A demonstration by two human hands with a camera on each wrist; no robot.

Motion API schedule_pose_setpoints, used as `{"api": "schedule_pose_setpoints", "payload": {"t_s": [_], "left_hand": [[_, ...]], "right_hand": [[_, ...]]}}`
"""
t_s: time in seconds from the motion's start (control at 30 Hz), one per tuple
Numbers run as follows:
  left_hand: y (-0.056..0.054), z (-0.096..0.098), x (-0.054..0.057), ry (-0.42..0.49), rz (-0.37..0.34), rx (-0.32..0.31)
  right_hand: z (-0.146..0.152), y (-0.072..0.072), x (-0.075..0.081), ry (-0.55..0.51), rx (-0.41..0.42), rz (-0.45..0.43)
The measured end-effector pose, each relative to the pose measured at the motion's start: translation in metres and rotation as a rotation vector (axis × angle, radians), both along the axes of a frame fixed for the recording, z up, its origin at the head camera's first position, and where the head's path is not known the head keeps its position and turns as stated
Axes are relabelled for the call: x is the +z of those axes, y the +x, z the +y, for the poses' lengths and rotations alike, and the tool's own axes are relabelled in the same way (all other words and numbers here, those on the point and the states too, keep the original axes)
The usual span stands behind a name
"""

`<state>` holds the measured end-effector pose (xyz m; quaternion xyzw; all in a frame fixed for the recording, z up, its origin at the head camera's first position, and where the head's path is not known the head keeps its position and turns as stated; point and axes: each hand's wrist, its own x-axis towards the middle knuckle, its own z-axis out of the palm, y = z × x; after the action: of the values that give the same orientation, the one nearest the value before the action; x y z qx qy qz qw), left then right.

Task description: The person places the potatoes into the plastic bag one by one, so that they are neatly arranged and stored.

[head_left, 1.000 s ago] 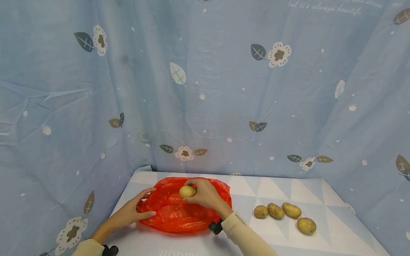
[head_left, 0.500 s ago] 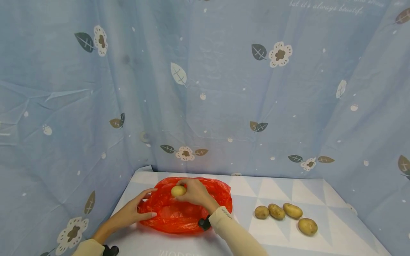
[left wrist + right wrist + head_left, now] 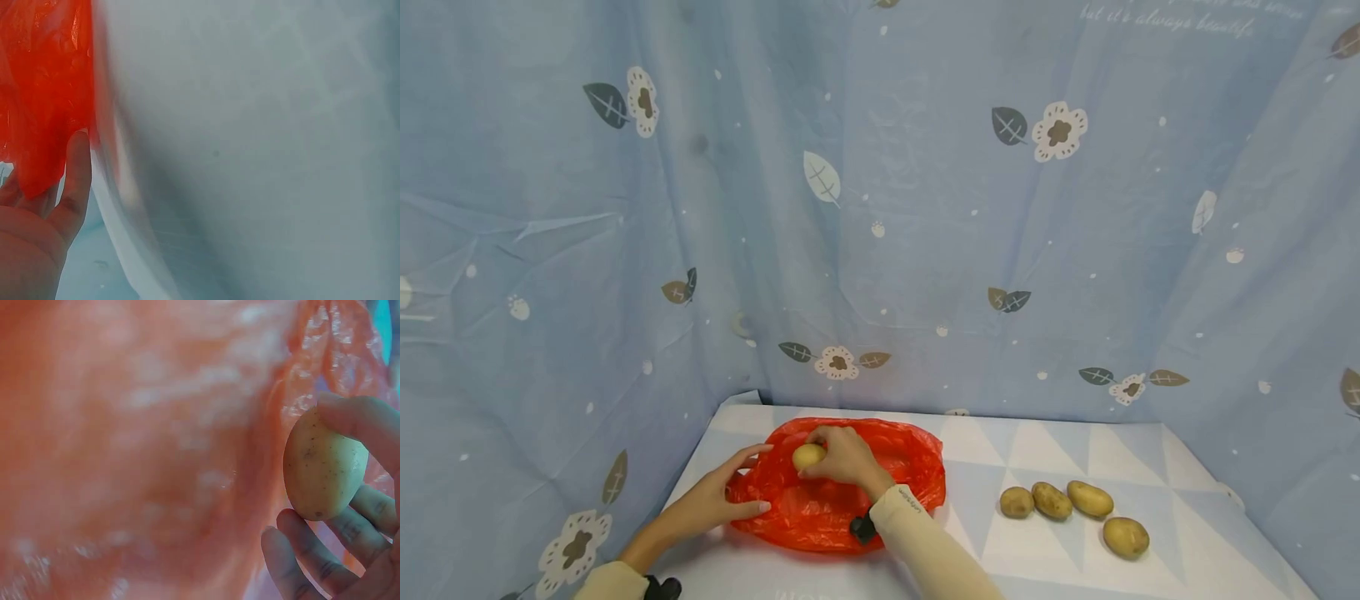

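Observation:
A thin red plastic bag (image 3: 808, 510) lies spread on the table at centre left, its mouth open wide. My right hand (image 3: 848, 458) holds a yellowish potato (image 3: 807, 456) over the bag's mouth. Seen by the right wrist camera, thumb and fingers grip this oval, speckled potato (image 3: 322, 469) close to the crinkled red plastic (image 3: 306, 381). My left hand (image 3: 718, 496) rests at the bag's left end, thumb and fingers spread apart. In the left wrist view the thumb (image 3: 78, 169) lies along the red bag (image 3: 50, 81), and other fingers are partly hidden behind it.
To the right of the bag lie several loose potatoes: a small round one (image 3: 1017, 502), two longer ones side by side, and a bigger one (image 3: 1125, 537) nearer me. A blue patterned curtain (image 3: 925, 250) rises behind and beside the table (image 3: 992, 433).
My right hand has moved left over the bag, carrying the potato toward the left hand's side. The left hand and the loose potatoes have stayed put.

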<state>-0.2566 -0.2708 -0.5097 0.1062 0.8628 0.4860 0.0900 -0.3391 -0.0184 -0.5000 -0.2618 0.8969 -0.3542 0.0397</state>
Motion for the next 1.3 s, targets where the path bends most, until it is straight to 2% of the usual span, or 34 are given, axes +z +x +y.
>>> {"api": "schedule_pose_setpoints", "payload": {"t_s": [0.17, 0.57, 0.93, 1.17, 1.3], "left_hand": [[-0.002, -0.001, 0.0, 0.007, 0.004, -0.019], [-0.002, 0.0, 0.0, 0.009, -0.004, -0.028], [-0.006, -0.001, -0.003, 0.014, -0.02, 0.003], [-0.005, -0.002, -0.003, 0.005, -0.013, -0.008], [-0.006, -0.001, -0.004, -0.009, -0.018, 0.009]], "right_hand": [[-0.002, 0.001, -0.005, -0.018, -0.028, -0.067], [-0.004, 0.0, -0.012, -0.05, -0.028, -0.08], [0.014, -0.001, 0.011, -0.038, -0.036, -0.074], [0.037, -0.003, 0.023, -0.043, 0.02, 0.03], [0.05, -0.001, 0.031, -0.054, 0.025, 0.043]]}}
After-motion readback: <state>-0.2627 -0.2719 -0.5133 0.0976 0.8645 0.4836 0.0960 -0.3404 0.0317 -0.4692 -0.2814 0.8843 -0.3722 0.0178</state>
